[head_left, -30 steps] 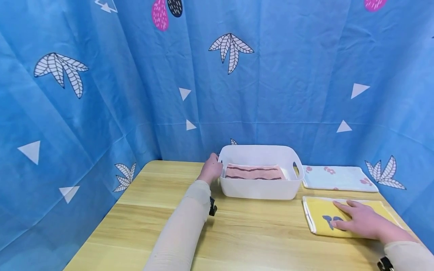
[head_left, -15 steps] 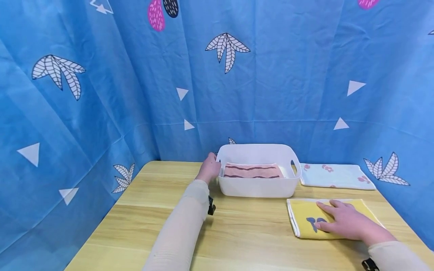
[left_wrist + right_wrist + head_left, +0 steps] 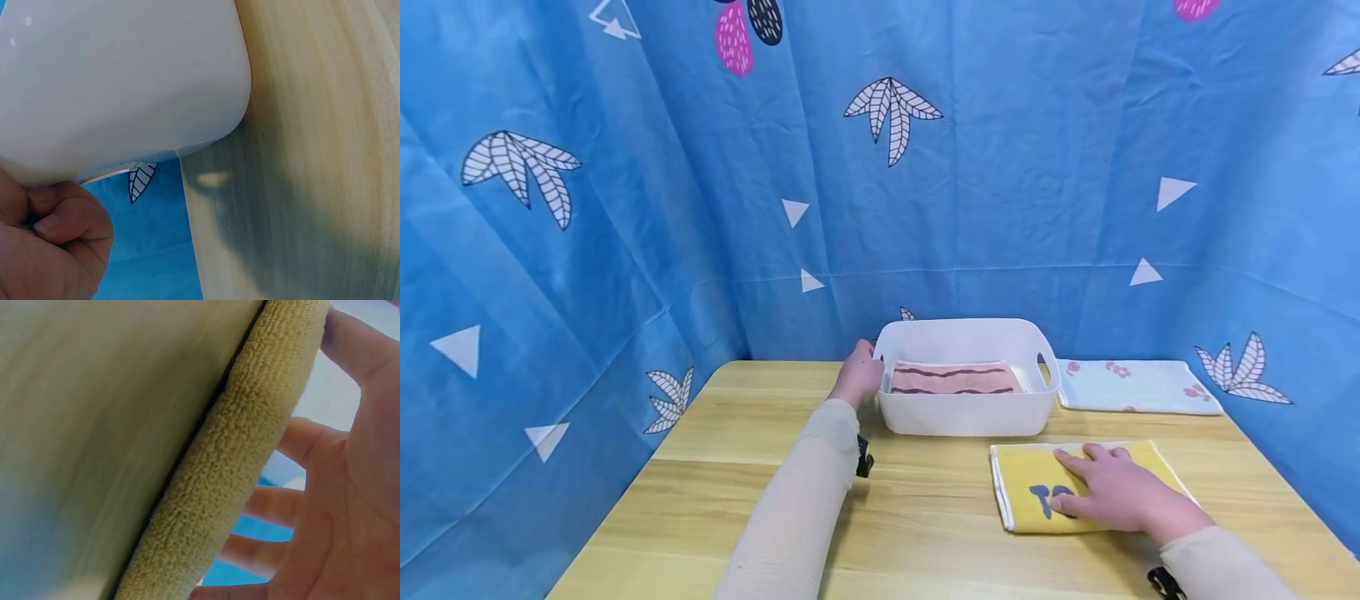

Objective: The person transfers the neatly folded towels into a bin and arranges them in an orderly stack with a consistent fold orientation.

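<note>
A white plastic basket [image 3: 962, 415] stands toward the back of the table, with a folded pink striped towel [image 3: 955, 378] lying inside. My left hand [image 3: 857, 375] grips the basket's left end at the handle; in the left wrist view its fingers [image 3: 69, 219] curl in at the rim. On the table in front and to the right lies a folded yellow towel [image 3: 1022, 475] with dark lettering. Spread fingers of my right hand [image 3: 1112, 492] press on top of it. The right wrist view shows the towel's thick fuzzy edge [image 3: 206, 462] beside the fingers.
A folded white towel with pink flowers [image 3: 1138, 387] lies just right of the basket, near the back edge. The wooden table [image 3: 737, 467] meets a blue patterned curtain [image 3: 1022, 167] at the back and sides.
My right hand has slid the yellow towel leftward across the table, closer to the basket's front. My left hand keeps its grip on the basket. The view has shifted slightly.
</note>
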Motion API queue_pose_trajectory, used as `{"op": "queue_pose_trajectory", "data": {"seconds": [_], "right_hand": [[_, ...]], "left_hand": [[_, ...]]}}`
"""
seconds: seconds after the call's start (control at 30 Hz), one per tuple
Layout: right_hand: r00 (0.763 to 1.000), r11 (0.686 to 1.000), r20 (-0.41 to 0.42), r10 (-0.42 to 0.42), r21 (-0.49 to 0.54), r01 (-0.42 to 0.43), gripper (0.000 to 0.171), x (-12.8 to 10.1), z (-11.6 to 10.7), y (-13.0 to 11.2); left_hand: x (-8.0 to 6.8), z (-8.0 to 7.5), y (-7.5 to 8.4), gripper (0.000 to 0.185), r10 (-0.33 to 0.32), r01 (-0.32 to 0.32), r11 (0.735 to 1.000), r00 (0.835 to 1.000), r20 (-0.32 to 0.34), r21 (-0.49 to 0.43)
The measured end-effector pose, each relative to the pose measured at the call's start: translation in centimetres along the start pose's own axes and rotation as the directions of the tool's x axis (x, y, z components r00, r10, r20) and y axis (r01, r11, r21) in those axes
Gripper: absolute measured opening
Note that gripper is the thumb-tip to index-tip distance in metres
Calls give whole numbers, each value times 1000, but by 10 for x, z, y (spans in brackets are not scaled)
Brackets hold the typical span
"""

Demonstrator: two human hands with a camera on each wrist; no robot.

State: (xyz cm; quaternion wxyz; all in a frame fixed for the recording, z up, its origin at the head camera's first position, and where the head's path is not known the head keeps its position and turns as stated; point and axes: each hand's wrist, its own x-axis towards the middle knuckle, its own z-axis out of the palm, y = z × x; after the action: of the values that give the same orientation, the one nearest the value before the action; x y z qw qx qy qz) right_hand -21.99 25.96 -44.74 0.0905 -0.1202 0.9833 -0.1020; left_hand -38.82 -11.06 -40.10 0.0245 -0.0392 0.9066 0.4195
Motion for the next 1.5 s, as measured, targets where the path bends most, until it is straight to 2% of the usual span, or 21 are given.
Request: {"op": "queue_pose_trajectory", "data": {"seconds": [0.23, 0.53, 0.77, 1.03, 1.27, 1.5], "right_hand": [[1000, 1000, 30, -1, 1, 1, 92, 8, 0, -35], [998, 998, 16, -54, -13, 54, 89, 22, 4, -85], [993, 992, 1, -115, -42, 115, 85, 31, 6, -116], [993, 993, 18, -114, -26, 115, 82, 31, 0, -121], [993, 993, 9, -120, -8, 120, 82, 30, -5, -117], [991, 991, -9, -130, 7, 130, 77, 31, -3, -110]], "left_hand": [[1, 1, 1, 22, -2, 2, 1000, 1000, -1, -4], [4, 1, 3, 18, -40, 40, 999, 999, 0, -13], [3, 0, 1, 17, -39, 39, 999, 999, 0, -29], [2, -1, 3, 18, -37, 38, 999, 999, 13, -27], [-2, -3, 8, 21, 17, -16, 999, 1000, -22, 34], [-3, -7, 6, 27, -6, 7, 998, 1000, -15, 64]]}}
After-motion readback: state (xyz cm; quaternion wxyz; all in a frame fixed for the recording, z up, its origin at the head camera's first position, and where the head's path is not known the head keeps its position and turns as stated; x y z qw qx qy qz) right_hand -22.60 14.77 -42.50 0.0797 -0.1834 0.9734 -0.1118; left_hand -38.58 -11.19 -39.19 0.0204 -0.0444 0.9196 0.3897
